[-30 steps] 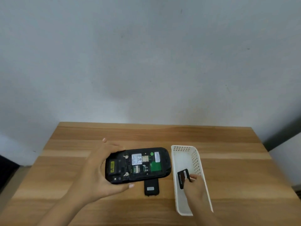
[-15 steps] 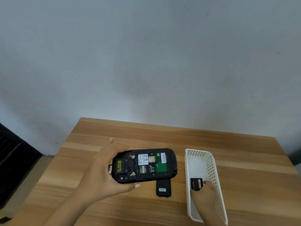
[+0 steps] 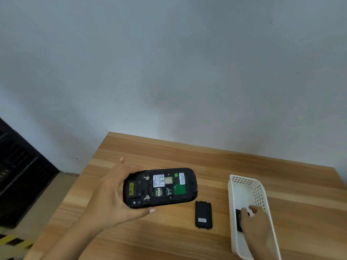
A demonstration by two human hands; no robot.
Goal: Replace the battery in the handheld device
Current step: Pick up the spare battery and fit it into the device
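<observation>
Handheld device [image 3: 160, 187]: we grip it in left hand [image 3: 112, 192] above wooden table [image 3: 206, 162], back open, empty compartment facing up. Right hand [image 3: 256, 224] inside white basket [image 3: 242, 182], fingers closed on black battery [image 3: 238, 220]. Back cover [image 3: 203, 214] lies on table between device and basket.

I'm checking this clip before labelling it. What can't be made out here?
- Battery in the basket: mostly covered by the right hand; the grip is unclear.
- Device labels: too small to read.
- Basket's near end: cut off by the bottom edge.
- Device's left end: hidden by the left hand.
</observation>
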